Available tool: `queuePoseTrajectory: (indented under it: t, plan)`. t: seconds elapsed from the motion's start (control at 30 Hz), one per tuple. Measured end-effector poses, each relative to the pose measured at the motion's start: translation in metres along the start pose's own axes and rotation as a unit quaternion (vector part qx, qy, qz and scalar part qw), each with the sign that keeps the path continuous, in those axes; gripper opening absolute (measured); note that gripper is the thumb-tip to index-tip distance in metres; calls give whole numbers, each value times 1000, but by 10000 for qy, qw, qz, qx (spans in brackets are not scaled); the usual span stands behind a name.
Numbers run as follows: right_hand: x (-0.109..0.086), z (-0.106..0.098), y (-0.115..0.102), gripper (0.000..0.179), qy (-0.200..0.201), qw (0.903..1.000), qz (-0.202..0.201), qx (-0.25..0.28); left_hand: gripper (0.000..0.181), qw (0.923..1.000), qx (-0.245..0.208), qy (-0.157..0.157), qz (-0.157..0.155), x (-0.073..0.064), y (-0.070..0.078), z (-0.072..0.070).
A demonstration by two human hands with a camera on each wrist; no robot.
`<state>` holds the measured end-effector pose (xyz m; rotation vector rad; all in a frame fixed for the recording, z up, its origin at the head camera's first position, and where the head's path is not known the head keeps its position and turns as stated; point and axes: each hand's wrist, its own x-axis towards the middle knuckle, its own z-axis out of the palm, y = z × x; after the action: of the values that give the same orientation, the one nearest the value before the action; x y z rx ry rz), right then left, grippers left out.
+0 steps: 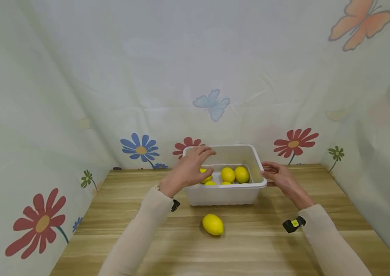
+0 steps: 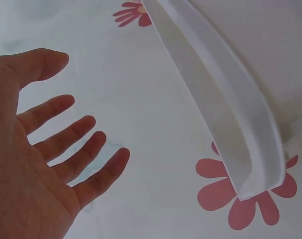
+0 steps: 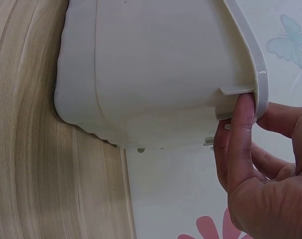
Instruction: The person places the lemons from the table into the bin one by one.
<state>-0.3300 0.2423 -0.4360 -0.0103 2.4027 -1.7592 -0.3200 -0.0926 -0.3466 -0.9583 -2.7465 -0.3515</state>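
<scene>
A white plastic bin (image 1: 222,196) stands on the wooden table with several yellow lemons (image 1: 227,175) inside. My left hand (image 1: 189,168) is over the bin's left side, fingers spread and holding nothing; the left wrist view shows its fingers (image 2: 102,177) apart from the bin's rim (image 2: 230,89). At the right end, my right hand (image 1: 279,176) grips the rim. In the right wrist view its fingers (image 3: 240,134) are tucked under the lip, with the thumb at the rim's other side. One loose lemon (image 1: 213,224) lies on the table in front of the bin.
The wooden table (image 1: 250,245) ends at a pale hanging sheet (image 1: 153,76) printed with flowers and butterflies, which closes in the back and both sides. The bin stands close to the back sheet. Dark straps sit on both wrists.
</scene>
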Motion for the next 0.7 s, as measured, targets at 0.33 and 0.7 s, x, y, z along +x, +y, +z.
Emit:
queuePoseTrajectory:
  t: [0.33,0.7]
  plan:
    - [-1,-4,-2,57,-20,9999,-158,-45,53,9989,84,373,255,-15,4,9]
    - [-4,1,0,56,-24,9999,-144,4,49,9909,349,711,1089,-38,25,27]
